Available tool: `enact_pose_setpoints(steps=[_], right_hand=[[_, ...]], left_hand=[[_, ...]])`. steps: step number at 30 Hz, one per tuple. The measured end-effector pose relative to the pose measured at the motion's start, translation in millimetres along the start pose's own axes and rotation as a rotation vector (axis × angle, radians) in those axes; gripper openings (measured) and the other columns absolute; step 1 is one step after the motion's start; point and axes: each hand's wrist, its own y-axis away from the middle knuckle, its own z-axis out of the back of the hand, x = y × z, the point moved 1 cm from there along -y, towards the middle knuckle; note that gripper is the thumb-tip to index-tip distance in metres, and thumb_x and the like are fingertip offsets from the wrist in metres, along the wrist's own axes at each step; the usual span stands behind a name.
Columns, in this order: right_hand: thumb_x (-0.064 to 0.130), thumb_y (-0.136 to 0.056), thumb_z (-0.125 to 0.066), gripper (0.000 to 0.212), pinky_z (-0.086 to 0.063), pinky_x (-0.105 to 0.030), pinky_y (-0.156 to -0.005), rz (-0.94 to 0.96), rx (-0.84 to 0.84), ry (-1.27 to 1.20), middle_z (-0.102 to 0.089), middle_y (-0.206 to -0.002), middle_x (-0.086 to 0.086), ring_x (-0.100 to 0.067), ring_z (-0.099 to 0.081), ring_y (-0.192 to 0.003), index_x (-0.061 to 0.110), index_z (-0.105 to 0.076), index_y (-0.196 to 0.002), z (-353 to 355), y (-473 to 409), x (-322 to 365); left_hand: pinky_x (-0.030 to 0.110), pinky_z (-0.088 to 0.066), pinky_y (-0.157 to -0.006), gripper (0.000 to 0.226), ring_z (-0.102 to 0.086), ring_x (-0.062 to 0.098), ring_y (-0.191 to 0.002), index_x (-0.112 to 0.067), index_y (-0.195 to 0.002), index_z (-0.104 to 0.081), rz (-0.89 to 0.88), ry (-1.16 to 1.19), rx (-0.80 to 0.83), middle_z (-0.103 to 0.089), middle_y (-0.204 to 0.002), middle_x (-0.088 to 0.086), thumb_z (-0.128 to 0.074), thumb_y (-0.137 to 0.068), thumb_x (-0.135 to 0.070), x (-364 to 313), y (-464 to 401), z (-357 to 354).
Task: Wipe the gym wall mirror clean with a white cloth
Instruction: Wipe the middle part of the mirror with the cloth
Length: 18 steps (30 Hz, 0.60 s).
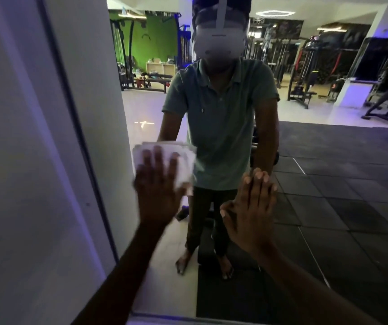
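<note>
The left hand (156, 184) is pressing the white cloth (164, 158) flat-fingered onto the mirror (328, 160), needing even overlapping strokes, while the right hand (253, 207) is bracing, fingers straight.

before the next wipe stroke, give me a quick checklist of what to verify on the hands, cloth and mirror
1. White cloth flat on the mirror: ok, spread under the palm.
2. Left hand pressing the cloth with straight fingers: ok.
3. Right hand clear of the wiping path: not ok, its bare palm lies flat on the glass beside the cloth and may leave prints.
4. Room to the left: not ok, the cloth is already close to the mirror's left edge.
5. Room to the right: ok past the right hand.
6. Cloth cleanliness: cannot tell, wiping face hidden.
</note>
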Motion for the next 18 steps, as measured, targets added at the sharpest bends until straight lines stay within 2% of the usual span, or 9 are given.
enact_pose_setpoints(steps=[1, 3, 4, 6, 8, 10, 12, 15, 18], right_hand=[[0.063, -0.105, -0.037, 0.093, -0.007, -0.064, -0.129, 0.007, -0.005, 0.003, 0.000, -0.172, -0.031, -0.048, -0.003, -0.161, -0.008, -0.018, -0.162, -1.9, 0.0, -1.0], [0.062, -0.104, -0.038, 0.093, -0.005, -0.064, -0.129, -0.001, -0.021, 0.016, 0.001, -0.172, -0.031, -0.048, -0.002, -0.161, -0.009, -0.020, -0.161, -4.6, -0.9, -1.0], [0.062, -0.104, -0.038, 0.093, -0.003, -0.064, -0.129, -0.007, -0.026, 0.028, 0.003, -0.172, -0.031, -0.049, 0.000, -0.160, -0.009, -0.020, -0.161, -6.1, -0.8, 0.5], [0.063, -0.103, -0.037, 0.095, 0.001, -0.063, -0.129, -0.008, -0.027, 0.052, 0.009, -0.171, -0.030, -0.048, 0.004, -0.160, -0.009, -0.016, -0.162, -10.2, -2.0, 2.4], [0.065, -0.103, -0.038, 0.098, 0.004, -0.062, -0.129, -0.005, -0.023, 0.047, 0.013, -0.171, -0.029, -0.047, 0.007, -0.160, -0.006, -0.009, -0.163, -11.6, -2.9, 2.0], [0.066, -0.102, -0.040, 0.100, 0.003, -0.062, -0.129, 0.005, -0.028, 0.034, 0.013, -0.171, -0.028, -0.047, 0.006, -0.160, -0.005, -0.004, -0.164, -12.0, -1.4, 0.4], [0.065, -0.102, -0.040, 0.101, 0.003, -0.062, -0.129, 0.019, -0.030, 0.033, 0.013, -0.171, -0.029, -0.048, 0.006, -0.160, -0.004, 0.001, -0.164, -13.1, -0.3, 0.1], [0.064, -0.102, -0.040, 0.101, 0.003, -0.064, -0.128, 0.020, -0.026, 0.026, 0.014, -0.170, -0.031, -0.049, 0.007, -0.160, -0.004, 0.003, -0.164, -15.5, -1.5, 0.5], [0.065, -0.104, -0.034, 0.097, 0.003, -0.063, -0.128, 0.020, -0.033, 0.019, 0.012, -0.170, -0.031, -0.049, 0.007, -0.160, -0.005, -0.005, -0.163, -18.1, -0.2, -2.4]], left_hand=[[0.056, -0.016, -0.126, 0.073, -0.017, 0.049, -0.156, -0.013, -0.168, -0.005, 0.070, -0.048, -0.069, -0.005, -0.172, 0.027, -0.023, -0.111, -0.055, 24.0, -2.7, 4.8], [0.056, -0.022, -0.127, 0.077, -0.022, 0.049, -0.156, -0.005, -0.166, -0.017, 0.365, -0.067, -0.196, -0.021, -0.167, 0.034, -0.023, -0.109, -0.057, 45.8, -8.8, 9.8], [0.053, -0.018, -0.129, 0.080, -0.022, 0.050, -0.156, 0.000, -0.163, -0.022, 0.473, -0.038, -0.232, -0.024, -0.165, 0.036, -0.023, -0.108, -0.059, 40.7, -12.8, 9.1], [0.041, -0.008, -0.129, 0.082, -0.025, 0.048, -0.155, 0.001, -0.160, -0.030, 0.534, 0.010, -0.252, -0.029, -0.163, 0.035, -0.023, -0.107, -0.061, 23.9, -22.6, 4.6], [0.039, -0.011, -0.127, 0.075, -0.030, 0.042, -0.152, -0.006, -0.159, -0.033, 0.493, -0.001, -0.301, -0.036, -0.162, 0.030, -0.023, -0.107, -0.060, 29.8, -28.9, 4.2], [0.045, -0.019, -0.127, 0.074, -0.031, 0.041, -0.152, -0.007, -0.161, -0.032, 0.413, -0.076, -0.316, -0.036, -0.162, 0.028, -0.022, -0.108, -0.058, 58.1, -23.5, 0.9], [0.050, -0.021, -0.127, 0.078, -0.027, 0.044, -0.156, 0.000, -0.162, -0.028, 0.465, -0.099, -0.271, -0.030, -0.165, 0.032, -0.019, -0.109, -0.056, 74.5, -17.9, -5.3], [0.055, -0.014, -0.127, 0.080, -0.019, 0.053, -0.156, -0.001, -0.165, -0.018, 0.545, 0.029, -0.128, -0.022, -0.166, 0.036, -0.013, -0.109, -0.058, 9.3, -8.4, -10.9], [0.057, -0.003, -0.129, 0.075, -0.003, 0.045, -0.160, -0.015, -0.168, 0.000, 0.086, 0.094, 0.063, -0.017, -0.169, 0.031, -0.019, -0.109, -0.058, -88.5, 21.6, -21.0]])
